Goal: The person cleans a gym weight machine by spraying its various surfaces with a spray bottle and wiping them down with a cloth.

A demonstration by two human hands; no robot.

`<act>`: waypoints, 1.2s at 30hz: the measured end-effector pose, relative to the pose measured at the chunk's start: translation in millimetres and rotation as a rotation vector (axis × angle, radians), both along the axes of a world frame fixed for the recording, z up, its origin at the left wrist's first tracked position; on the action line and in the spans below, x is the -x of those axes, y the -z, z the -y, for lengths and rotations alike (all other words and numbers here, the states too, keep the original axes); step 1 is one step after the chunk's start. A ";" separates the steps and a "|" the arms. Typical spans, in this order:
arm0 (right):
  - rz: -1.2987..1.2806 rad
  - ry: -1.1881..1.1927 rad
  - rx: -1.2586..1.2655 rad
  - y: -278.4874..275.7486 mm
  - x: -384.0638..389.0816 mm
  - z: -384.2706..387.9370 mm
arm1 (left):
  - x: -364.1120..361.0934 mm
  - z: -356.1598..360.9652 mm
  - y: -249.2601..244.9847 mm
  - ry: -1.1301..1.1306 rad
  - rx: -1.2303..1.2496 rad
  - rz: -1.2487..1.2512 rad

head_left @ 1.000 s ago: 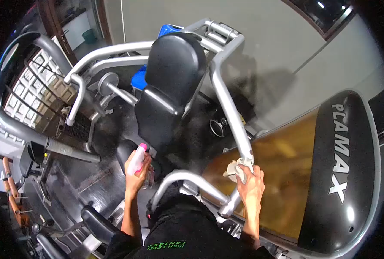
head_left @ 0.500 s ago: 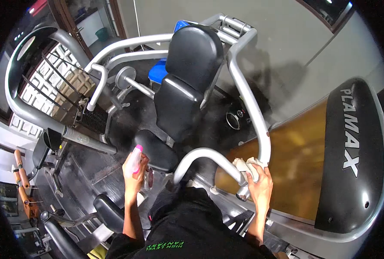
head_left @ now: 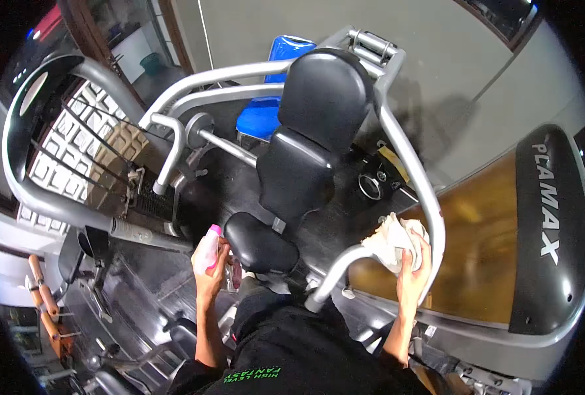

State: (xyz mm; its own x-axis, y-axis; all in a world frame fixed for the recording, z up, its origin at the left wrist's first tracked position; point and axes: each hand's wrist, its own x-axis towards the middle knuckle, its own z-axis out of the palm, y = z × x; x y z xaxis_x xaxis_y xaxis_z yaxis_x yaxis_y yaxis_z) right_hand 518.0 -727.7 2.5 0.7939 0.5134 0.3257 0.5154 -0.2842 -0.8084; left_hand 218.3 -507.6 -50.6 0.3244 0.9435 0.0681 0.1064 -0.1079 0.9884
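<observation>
My left hand (head_left: pixel 205 282) is wrapped round a spray bottle (head_left: pixel 209 249) with a pink-and-white top; its clear lower part shows past my fingers. Just beyond that hand is the black padded seat (head_left: pixel 258 242) of a gym machine. On the right, my right hand (head_left: pixel 412 275) grips a crumpled white cloth (head_left: pixel 392 241). The cloth overlaps the far end of a curved grey handle (head_left: pixel 337 275) and hides that end. Close to the right side of this hand runs the grey frame tube (head_left: pixel 431 214) of the machine.
A black backrest (head_left: pixel 325 92) rises above the seat. Behind it stands a blue chair (head_left: pixel 256 118). The PLAMAX panel (head_left: pixel 546 230) fills the right side, and a curved grey frame (head_left: pixel 16 145) stands left. A round speaker (head_left: pixel 371 185) sits on the floor by the wall.
My right hand and the cloth have moved up from the handle's lower end to its curve, and the cloth is spread wider. The view has shifted; my left hand still grips the bottle.
</observation>
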 end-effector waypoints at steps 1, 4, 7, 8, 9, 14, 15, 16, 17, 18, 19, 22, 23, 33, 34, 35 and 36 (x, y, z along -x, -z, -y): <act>-0.002 0.015 -0.003 1.0 9.6 -11.3 | 7.8 -13.7 1.8 0.019 0.001 0.007; -0.102 0.014 -0.088 7.8 42.3 -47.0 | 32.1 -57.2 6.2 0.070 -0.014 0.019; -0.063 0.006 -0.077 15.1 78.0 -78.1 | 56.4 -91.4 12.6 0.125 -0.082 -0.028; -0.060 0.015 -0.034 14.7 89.4 -86.1 | 60.6 -100.3 12.0 0.147 -0.070 -0.047; -0.063 0.041 -0.033 15.0 100.8 -93.4 | 64.5 -108.4 10.7 0.171 -0.056 -0.070; -0.221 0.130 -0.191 18.9 144.7 -115.5 | 70.2 -135.8 6.2 0.334 -0.019 0.003; -0.265 0.143 -0.230 18.7 151.5 -119.8 | 70.0 -138.6 4.3 0.362 0.000 0.023; -0.276 0.139 -0.229 20.8 156.3 -121.9 | 70.8 -141.9 4.3 0.389 -0.052 0.009; -0.275 0.146 -0.231 21.2 161.4 -124.9 | 71.6 -145.0 4.1 0.411 -0.104 -0.003; -0.270 0.149 -0.228 21.5 165.7 -128.0 | 71.2 -147.2 0.9 0.438 -0.122 0.000; -0.266 0.150 -0.226 21.5 169.6 -131.3 | 71.4 -147.7 -0.8 0.458 -0.057 0.048; -0.195 0.159 -0.197 18.6 178.0 -138.9 | 74.1 -153.0 4.6 0.478 -0.091 0.073; -0.188 0.165 -0.199 17.0 179.4 -141.2 | 75.3 -154.9 6.4 0.496 -0.058 0.081; -0.193 0.170 -0.183 -16.5 141.1 -149.4 | 49.9 -178.7 18.0 0.566 -0.061 0.118; -0.189 0.186 -0.202 -17.7 132.4 -148.1 | 45.0 -181.1 17.4 0.565 -0.061 0.120; -0.184 0.201 -0.222 -18.6 121.5 -146.5 | 38.9 -184.0 16.5 0.550 -0.049 0.128; -0.178 0.264 -0.226 -11.1 109.6 -141.8 | 31.9 -187.6 15.8 0.535 -0.039 0.135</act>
